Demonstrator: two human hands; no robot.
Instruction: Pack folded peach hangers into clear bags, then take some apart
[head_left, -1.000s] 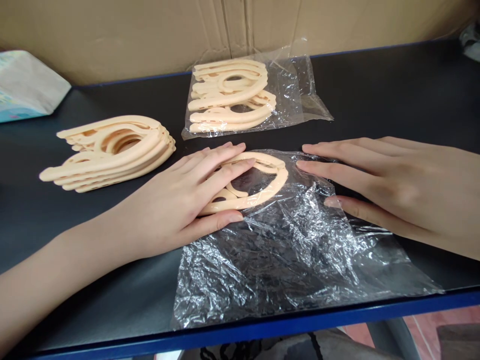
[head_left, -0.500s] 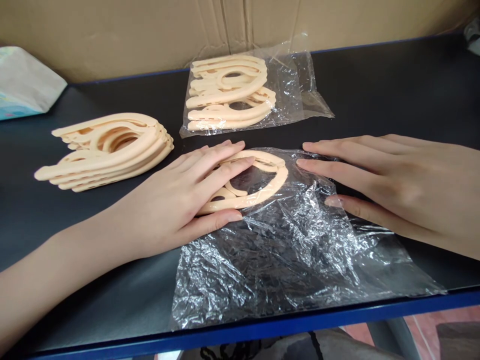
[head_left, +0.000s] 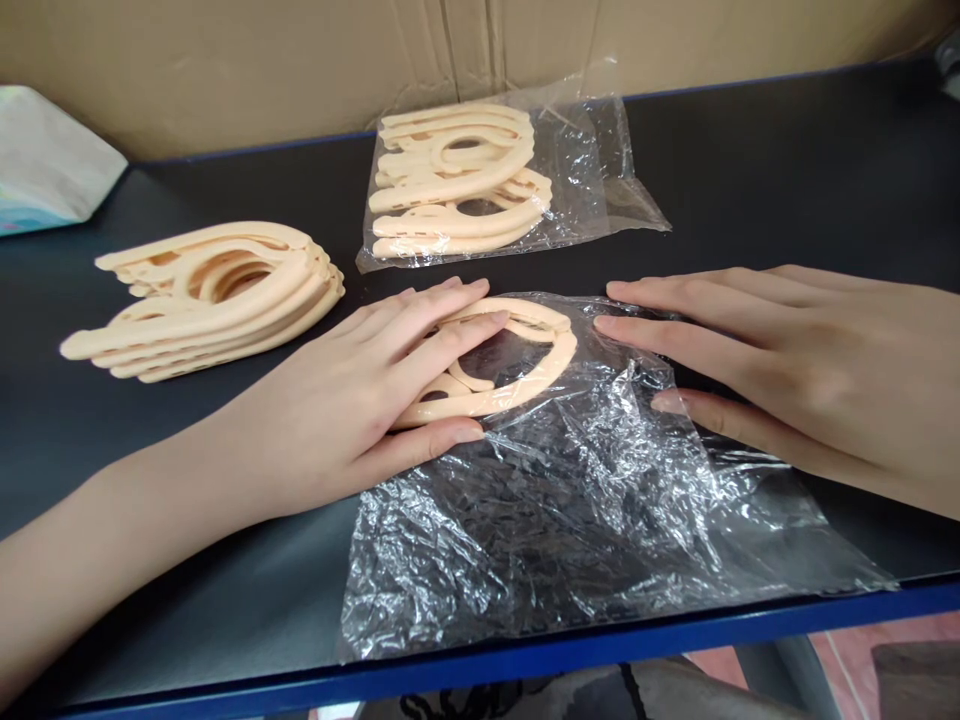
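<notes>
"Pieces, cream and curved, head view: how much is shown as bagged, and how much as loose?"

"One clear bag (head_left: 611,185), far side of the black tabletop (head_left: 225,600): several bagged pieces (head_left: 472,183) are enclosed, layered in two overlapping groups. One loose stack (head_left: 187,325), towards the left: no film is seen around it. A part-way state is judged: one lot bagged, one lot unbagged."

"And the item between the two?"

"One near piece (head_left: 517,393), centre, laid flat on the tabletop: its rounded end is covered by crumpled clear film (head_left: 525,540), which is spread towards the blue front edge (head_left: 525,655). Whether more pieces are stacked beneath cannot be told. The film's closure cannot be made out."

"Hands, condition of?"

"Left hand (head_left: 360,400): laid palm down over the near piece, fingers extended and slightly parted, thumb set apart by the lower rim; nothing is pinched. Right hand (head_left: 795,370): placed palm down at the film's right side, fingers stretched and spread, thumb tip rested on the film; nothing is grasped."

"Appearance of the pieces?"

"Smooth and pale, with rounded arms and open oval centres. Small slots are shown along the bars of the bagged ones; gloss is lent to the near one by the film."
</notes>
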